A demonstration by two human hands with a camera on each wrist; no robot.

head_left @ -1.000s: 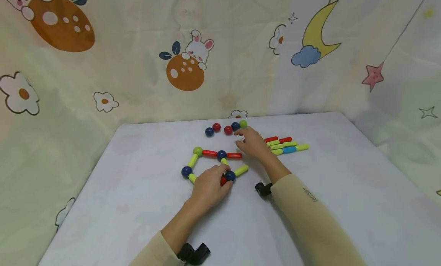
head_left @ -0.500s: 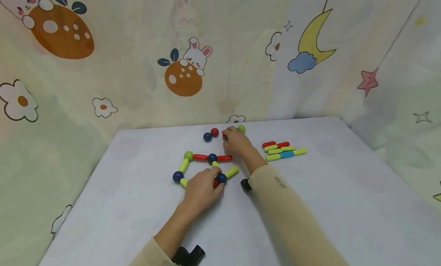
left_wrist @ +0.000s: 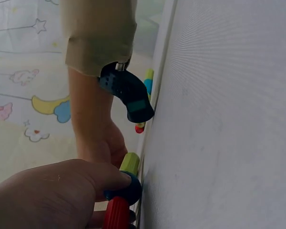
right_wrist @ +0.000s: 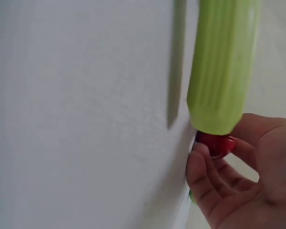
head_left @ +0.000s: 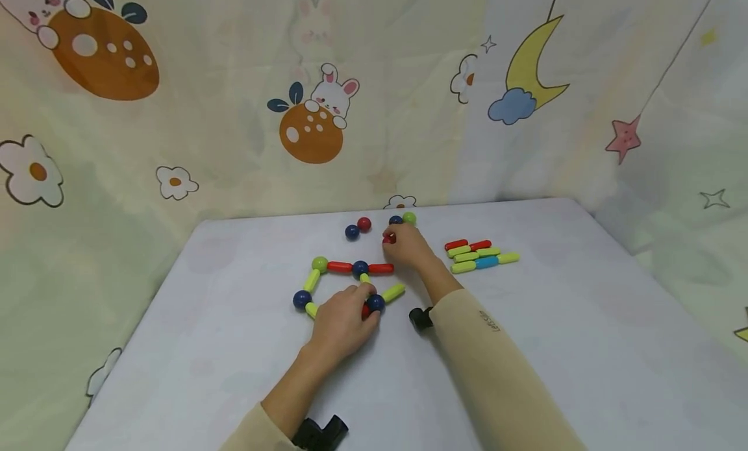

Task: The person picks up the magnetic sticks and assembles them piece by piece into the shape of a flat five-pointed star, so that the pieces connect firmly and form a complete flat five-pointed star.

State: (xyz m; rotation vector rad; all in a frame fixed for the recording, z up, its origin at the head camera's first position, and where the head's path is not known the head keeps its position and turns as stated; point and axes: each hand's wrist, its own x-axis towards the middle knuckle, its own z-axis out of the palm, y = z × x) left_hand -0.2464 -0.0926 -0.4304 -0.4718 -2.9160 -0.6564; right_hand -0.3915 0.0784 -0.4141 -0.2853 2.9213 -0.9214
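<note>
Your left hand [head_left: 345, 318] pinched a navy ball [head_left: 375, 302], apparently to steady the rod-and-ball frame [head_left: 360, 268], while your right hand [head_left: 408, 245], fingers curled, gripped a red ball [right_wrist: 219, 144] at the frame's one o'clock.

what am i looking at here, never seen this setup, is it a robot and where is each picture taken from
No robot here: these are a person's bare left hand and right hand. The wide picture comes from a camera on the head, the close ones from a camera on each wrist. On the white table is a frame of joined sticks and balls, with more balls near the far edge and more sticks to the right. The left hand holds the frame at a dark blue ball; the right hand pinches a red ball.
</note>
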